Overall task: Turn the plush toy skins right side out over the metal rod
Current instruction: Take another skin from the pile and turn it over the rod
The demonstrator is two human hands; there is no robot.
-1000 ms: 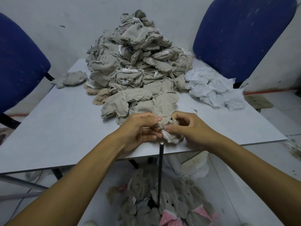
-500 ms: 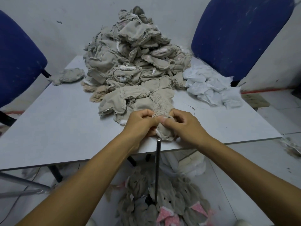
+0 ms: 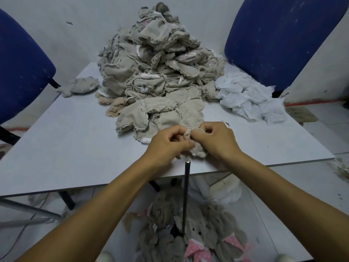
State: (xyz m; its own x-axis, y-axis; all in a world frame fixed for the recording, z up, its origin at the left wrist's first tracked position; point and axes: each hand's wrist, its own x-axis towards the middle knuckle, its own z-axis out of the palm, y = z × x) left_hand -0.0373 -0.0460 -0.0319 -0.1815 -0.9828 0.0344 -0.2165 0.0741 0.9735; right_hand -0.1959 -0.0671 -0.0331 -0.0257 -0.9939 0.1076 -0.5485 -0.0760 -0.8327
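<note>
Head view looks down on two bare hands meeting at the near edge of one white table [image 3: 56, 148]. Left hand [image 3: 167, 141] and right hand [image 3: 217, 138] both have their fingers curled, pinching one beige plush skin [image 3: 197, 148] between them just above the tabletop. Directly below them stands a single dark metal rod [image 3: 186, 195], upright, its tip just short of the skin and not touching it. Beyond the hands rises one large heap of inside-out beige skins [image 3: 156, 69], with a smaller bunch of white fabric [image 3: 249, 95] at its right and one stray grey piece [image 3: 83, 87] at its left. Two blue chairs [image 3: 279, 38] flank the table. On the floor around the rod's base lie finished grey toys with pink ears [image 3: 198, 250]; their number cannot be counted.
</note>
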